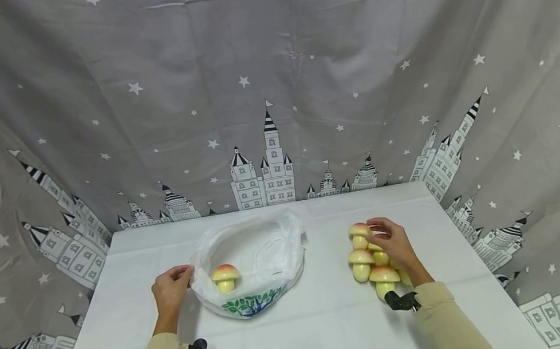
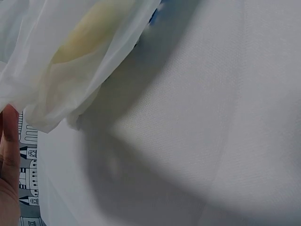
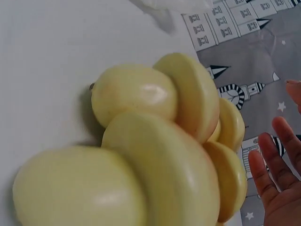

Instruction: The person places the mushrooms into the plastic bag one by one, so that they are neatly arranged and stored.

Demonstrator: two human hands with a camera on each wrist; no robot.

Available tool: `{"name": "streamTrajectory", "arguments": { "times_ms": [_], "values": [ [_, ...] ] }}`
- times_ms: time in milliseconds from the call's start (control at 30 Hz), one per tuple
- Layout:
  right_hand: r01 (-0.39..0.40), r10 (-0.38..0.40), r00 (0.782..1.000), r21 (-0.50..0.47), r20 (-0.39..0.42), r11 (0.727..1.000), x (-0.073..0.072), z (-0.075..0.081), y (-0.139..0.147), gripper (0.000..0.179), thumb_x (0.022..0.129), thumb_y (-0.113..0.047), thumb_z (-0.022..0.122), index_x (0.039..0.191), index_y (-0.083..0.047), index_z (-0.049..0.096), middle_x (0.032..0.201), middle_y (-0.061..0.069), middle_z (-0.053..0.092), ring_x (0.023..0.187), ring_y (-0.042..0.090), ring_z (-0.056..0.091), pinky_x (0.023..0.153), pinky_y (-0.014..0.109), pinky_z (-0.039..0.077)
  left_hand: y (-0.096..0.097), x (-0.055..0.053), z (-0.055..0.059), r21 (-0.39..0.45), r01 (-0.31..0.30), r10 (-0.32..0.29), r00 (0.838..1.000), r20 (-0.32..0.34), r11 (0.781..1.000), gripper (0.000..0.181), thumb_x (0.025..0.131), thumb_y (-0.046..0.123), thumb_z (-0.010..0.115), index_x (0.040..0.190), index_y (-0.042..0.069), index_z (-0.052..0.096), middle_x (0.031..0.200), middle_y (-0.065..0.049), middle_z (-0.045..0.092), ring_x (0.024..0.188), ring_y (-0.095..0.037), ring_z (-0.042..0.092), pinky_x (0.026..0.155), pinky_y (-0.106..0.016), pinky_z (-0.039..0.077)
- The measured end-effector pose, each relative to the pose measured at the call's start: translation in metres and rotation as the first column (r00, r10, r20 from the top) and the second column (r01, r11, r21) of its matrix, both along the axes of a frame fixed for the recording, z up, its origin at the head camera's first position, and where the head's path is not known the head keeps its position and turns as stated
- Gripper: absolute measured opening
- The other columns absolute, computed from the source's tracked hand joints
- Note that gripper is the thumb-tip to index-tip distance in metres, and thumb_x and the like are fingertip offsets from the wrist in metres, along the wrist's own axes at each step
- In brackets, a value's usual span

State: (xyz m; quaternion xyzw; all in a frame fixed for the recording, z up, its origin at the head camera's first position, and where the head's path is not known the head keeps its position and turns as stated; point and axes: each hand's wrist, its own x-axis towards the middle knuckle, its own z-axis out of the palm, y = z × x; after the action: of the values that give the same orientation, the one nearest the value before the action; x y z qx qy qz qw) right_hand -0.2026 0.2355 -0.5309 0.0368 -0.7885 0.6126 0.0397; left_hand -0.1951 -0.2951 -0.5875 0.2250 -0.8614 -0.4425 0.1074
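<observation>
A white plastic bag (image 1: 291, 271) with a green and blue tree print stands wide-mouthed on the table's left half. One toy mushroom (image 1: 225, 275) with a yellow and red cap is inside it, showing pale through the plastic in the left wrist view. My left hand (image 1: 171, 290) pinches the bag's left rim between thumb and fingers. On the right, several toy mushrooms (image 3: 141, 92) lie clustered together. Over their far side hovers my right hand (image 1: 394, 242), fingers spread and loosely bent, fingertips close to the farthest mushroom (image 1: 359, 236). The hand partly hides some mushrooms.
A white cloth covers the table (image 1: 319, 337). Behind and along both sides hangs a grey curtain (image 1: 244, 46) with stars and castles. Black wrist mounts (image 1: 400, 302) stick out from the sleeves.
</observation>
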Motion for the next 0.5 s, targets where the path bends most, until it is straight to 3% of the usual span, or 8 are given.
{"name": "streamTrajectory", "arguments": {
  "times_ms": [100, 200, 333, 500],
  "values": [
    [0.02, -0.02, 1.0, -0.012, 0.009, 1.0, 0.003, -0.001, 0.005, 0.04, 0.086, -0.001, 0.069, 0.123, 0.009, 0.055, 0.126, 0.026, 0.056, 0.119, 0.039, 0.051, 0.089, 0.021, 0.046, 0.016, 0.012, 0.035, 0.036, -0.017, 0.017, 1.0, -0.001, 0.999, 0.032, 0.091, 0.027, 0.067, 0.101, -0.003, 0.071, 0.081, -0.011, 0.068, 0.063, -0.013, 0.06, 0.049, -0.028, 0.049],
    [0.044, -0.044, 0.999, -0.008, 0.019, 0.999, 0.007, -0.003, 0.011, 0.04, 0.085, -0.001, 0.07, 0.122, 0.008, 0.056, 0.126, 0.027, 0.055, 0.118, 0.038, 0.052, 0.09, 0.02, 0.046, 0.02, 0.017, 0.047, 0.051, 0.0, 0.0, 1.0, -0.011, 0.999, 0.031, 0.09, 0.025, 0.068, 0.099, -0.005, 0.07, 0.078, -0.011, 0.068, 0.062, -0.013, 0.06, 0.053, -0.032, 0.052],
    [0.069, -0.069, 0.998, 0.024, 0.014, 0.997, 0.013, -0.006, 0.02, 0.042, 0.086, -0.005, 0.072, 0.122, 0.007, 0.056, 0.126, 0.027, 0.055, 0.118, 0.037, 0.052, 0.095, 0.029, 0.046, 0.014, 0.014, 0.037, 0.061, -0.001, 0.0, 1.0, 0.014, 0.998, 0.033, 0.089, 0.029, 0.069, 0.1, -0.002, 0.071, 0.082, -0.01, 0.068, 0.063, -0.009, 0.059, 0.049, -0.031, 0.051],
    [0.1, -0.101, 0.995, 0.05, 0.018, 0.994, 0.017, -0.01, 0.029, 0.043, 0.086, -0.008, 0.072, 0.123, 0.006, 0.056, 0.125, 0.025, 0.057, 0.117, 0.035, 0.052, 0.099, 0.035, 0.043, 0.001, 0.001, 0.01, 0.056, -0.008, 0.004, 0.998, 0.07, 0.998, 0.034, 0.092, 0.033, 0.066, 0.107, 0.002, 0.07, 0.092, -0.012, 0.068, 0.068, -0.009, 0.06, 0.044, -0.026, 0.048]
  ]
}}
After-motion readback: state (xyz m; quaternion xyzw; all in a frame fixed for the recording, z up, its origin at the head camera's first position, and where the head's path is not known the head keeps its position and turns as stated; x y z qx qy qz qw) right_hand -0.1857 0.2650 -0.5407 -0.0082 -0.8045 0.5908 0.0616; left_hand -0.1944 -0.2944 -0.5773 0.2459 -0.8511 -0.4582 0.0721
